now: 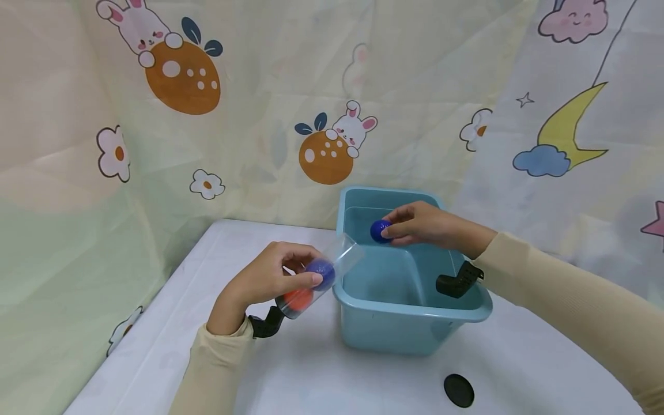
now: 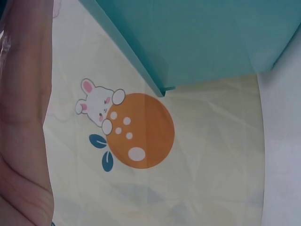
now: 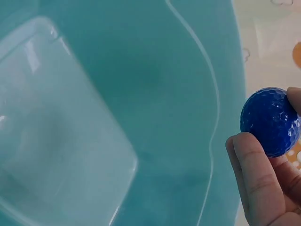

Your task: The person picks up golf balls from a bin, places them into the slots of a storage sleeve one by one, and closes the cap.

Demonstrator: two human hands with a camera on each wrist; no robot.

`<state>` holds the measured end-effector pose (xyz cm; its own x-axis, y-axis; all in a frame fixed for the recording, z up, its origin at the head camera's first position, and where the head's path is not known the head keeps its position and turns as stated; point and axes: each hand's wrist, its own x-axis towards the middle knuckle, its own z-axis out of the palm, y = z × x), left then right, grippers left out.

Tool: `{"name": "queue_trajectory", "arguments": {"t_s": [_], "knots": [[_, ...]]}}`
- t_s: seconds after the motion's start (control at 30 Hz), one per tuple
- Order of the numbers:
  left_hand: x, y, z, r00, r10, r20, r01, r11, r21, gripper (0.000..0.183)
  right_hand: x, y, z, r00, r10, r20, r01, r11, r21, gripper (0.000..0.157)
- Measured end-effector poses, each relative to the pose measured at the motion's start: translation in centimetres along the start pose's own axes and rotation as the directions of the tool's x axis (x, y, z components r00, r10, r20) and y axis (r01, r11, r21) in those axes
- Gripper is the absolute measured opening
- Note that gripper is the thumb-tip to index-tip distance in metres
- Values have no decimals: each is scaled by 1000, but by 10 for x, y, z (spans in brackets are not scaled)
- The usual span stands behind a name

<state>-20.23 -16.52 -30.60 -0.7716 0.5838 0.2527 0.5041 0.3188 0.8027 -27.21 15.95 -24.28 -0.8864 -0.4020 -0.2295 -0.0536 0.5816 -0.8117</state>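
My left hand (image 1: 270, 271) grips a clear plastic tube (image 1: 344, 253), tilted with its upper end toward the basin. Inside the tube an orange ball (image 1: 298, 299) lies at the lower end, and a blue ball (image 1: 323, 273) sits above it. With thumb and fingers, my right hand (image 1: 422, 223) pinches another blue ball, a dimpled golf ball (image 3: 269, 121), above the light-blue basin (image 1: 410, 312). That ball is apart from the tube. In the left wrist view only part of the left hand (image 2: 26, 117) shows, along the left edge.
The basin stands on a white-covered table (image 1: 290, 369) near the back. A black round disc (image 1: 459, 390) lies on the table in front of it, to the right. Behind hangs a printed cloth (image 1: 259, 86) with rabbits and flowers. Black wrist mounts (image 1: 267, 323) sit at both cuffs.
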Motion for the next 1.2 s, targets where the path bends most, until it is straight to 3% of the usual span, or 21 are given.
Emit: {"name": "queue_trajectory", "arguments": {"t_s": [0.33, 0.7, 1.0, 1.2], "knots": [[1, 4, 1, 1000, 16, 15, -16, 1000, 10, 30, -26, -10, 9, 993, -105, 50, 102, 993, 64, 47], [0, 6, 4, 1000, 14, 27, -14, 1000, -7, 28, -51, -17, 18, 984, -174, 48, 168, 979, 113, 46], [3, 8, 7, 999, 30, 43, -28, 999, -42, 23, -64, -16, 27, 975, -221, 25, 214, 963, 166, 53], [1, 11, 8, 999, 26, 48, -23, 998, -51, 24, -65, -16, 34, 957, -289, 32, 278, 940, 198, 56]]}}
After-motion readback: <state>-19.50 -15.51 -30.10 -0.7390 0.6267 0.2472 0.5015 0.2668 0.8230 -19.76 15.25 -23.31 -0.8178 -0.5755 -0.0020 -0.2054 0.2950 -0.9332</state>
